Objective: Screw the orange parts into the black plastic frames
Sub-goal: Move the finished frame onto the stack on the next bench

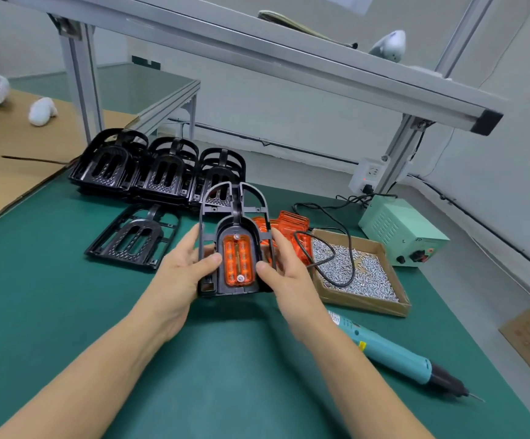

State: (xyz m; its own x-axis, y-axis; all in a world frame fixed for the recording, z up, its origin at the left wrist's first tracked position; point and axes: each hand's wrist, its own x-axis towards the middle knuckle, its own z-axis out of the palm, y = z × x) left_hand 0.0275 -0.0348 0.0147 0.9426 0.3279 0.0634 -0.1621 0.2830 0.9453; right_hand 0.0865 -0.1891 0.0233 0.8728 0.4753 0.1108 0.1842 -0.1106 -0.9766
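Both hands hold one black plastic frame (234, 217) upright above the green mat. An orange part (238, 260) sits in its middle with a screw at the top and one at the bottom. My left hand (184, 268) grips the frame's left edge, thumb on the front. My right hand (284, 268) grips the right edge, thumb beside the orange part. A pile of loose orange parts (292, 224) lies just behind the held frame. One empty black frame (133, 237) lies flat to the left. Stacks of black frames (159, 167) stand further back.
A cardboard tray of screws (360, 270) sits right of my hands, with a black cable looped over it. A teal electric screwdriver (396, 354) lies on the mat at the lower right. A pale green power unit (401, 231) stands behind the tray. Aluminium bench rails cross overhead.
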